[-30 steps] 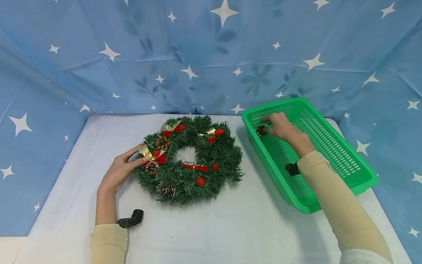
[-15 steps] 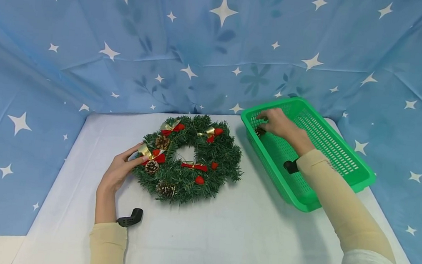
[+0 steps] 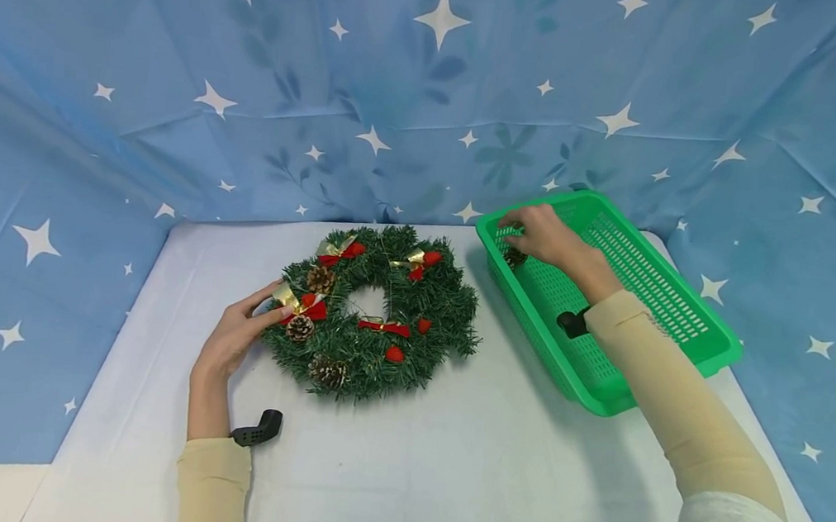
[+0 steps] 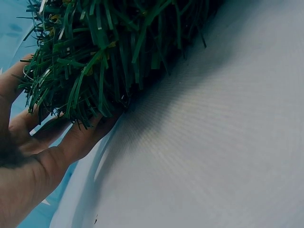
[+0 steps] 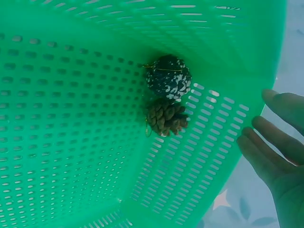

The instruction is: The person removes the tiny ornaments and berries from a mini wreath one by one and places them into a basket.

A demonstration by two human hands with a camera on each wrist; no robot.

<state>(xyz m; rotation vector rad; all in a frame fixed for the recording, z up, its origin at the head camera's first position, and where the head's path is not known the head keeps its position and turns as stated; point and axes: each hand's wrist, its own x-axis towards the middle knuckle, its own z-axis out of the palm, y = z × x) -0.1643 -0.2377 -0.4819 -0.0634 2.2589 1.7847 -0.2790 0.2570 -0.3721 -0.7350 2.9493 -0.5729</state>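
A green Christmas wreath (image 3: 451, 305) with red and gold bows, red berries and several pinecones lies on the table. My left hand (image 3: 232, 336) grips its left edge, thumb on top near a red bow (image 3: 312, 310); the left wrist view has the other fingers under the needles. Over the far-left corner of a green plastic basket (image 3: 541, 338) is my right hand (image 3: 550, 239), its fingers loosely bent and holding nothing in the right wrist view, fingertips near the rim. Inside that corner lie a brown pinecone (image 5: 166, 118) and a dark, white-flecked one (image 5: 168, 78).
White cloth covers the table (image 3: 400, 467). A blue curtain (image 3: 376, 58) with white stars rises behind it and on both sides. A black wrist camera (image 3: 259, 428) sits by the left wrist and another (image 3: 573, 323) by the right, over the basket.
My right hand has shifted slightly up and left toward the basket's far-left corner, away from the pinecones. The left hand and wreath keep their places.
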